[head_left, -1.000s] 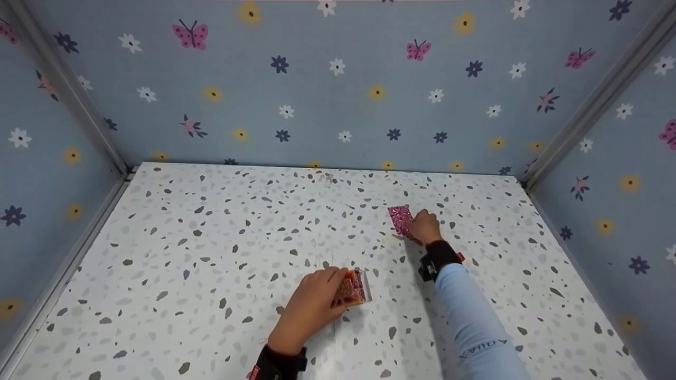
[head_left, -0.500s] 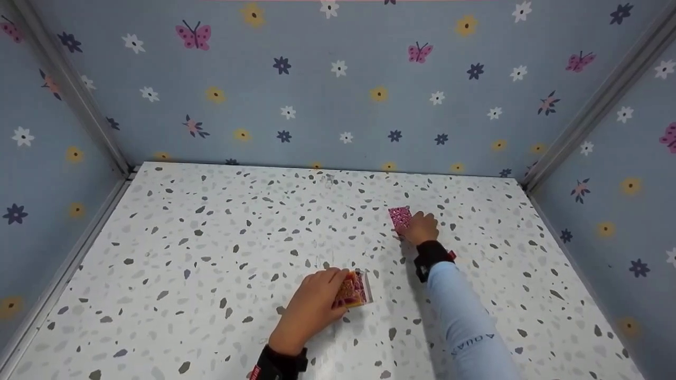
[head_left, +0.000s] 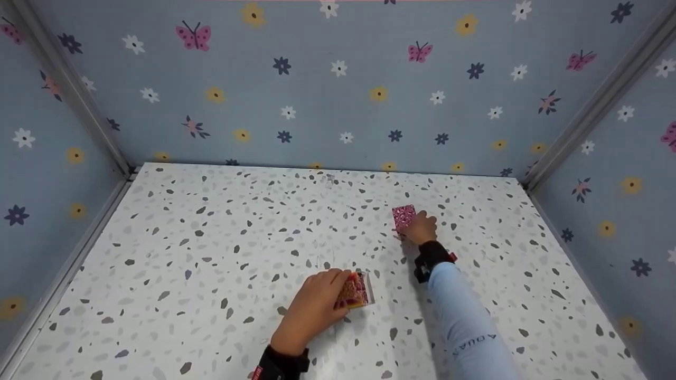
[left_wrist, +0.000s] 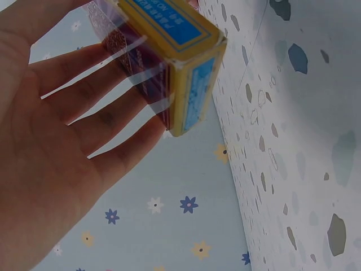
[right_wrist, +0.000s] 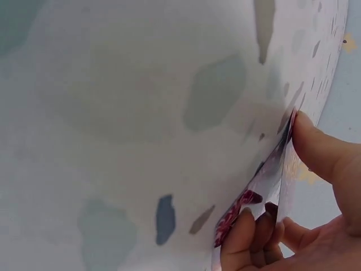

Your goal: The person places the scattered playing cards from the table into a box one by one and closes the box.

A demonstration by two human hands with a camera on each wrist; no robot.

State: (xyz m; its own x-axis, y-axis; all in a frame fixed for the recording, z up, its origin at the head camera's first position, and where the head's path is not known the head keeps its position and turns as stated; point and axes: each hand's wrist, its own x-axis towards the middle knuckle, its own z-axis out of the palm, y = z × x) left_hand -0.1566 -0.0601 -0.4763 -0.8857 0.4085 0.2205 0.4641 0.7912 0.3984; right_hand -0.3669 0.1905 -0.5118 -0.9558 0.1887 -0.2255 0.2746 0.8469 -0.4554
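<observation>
My left hand [head_left: 312,305] holds a small card box [head_left: 353,291] in a clear plastic case at the front middle of the table. In the left wrist view the card box [left_wrist: 197,73] shows yellow edges with blue printed labels, and the straight fingers lie along its dark red face. Farther back and to the right, my right hand [head_left: 421,228] grips a pink patterned card [head_left: 403,215] low over the tabletop. The right wrist view catches the card [right_wrist: 234,217] nearly edge-on, thumb at one edge and curled fingers at the other.
A white speckled tabletop [head_left: 211,264] lies under both hands. Blue walls [head_left: 317,79] printed with flowers and butterflies rise behind it and at both sides, with grey metal posts [head_left: 581,100] in the corners.
My right hand has shifted slightly left, and the pink card in it has turned to lie straighter and flatter in view. The left hand stays in place on the box.
</observation>
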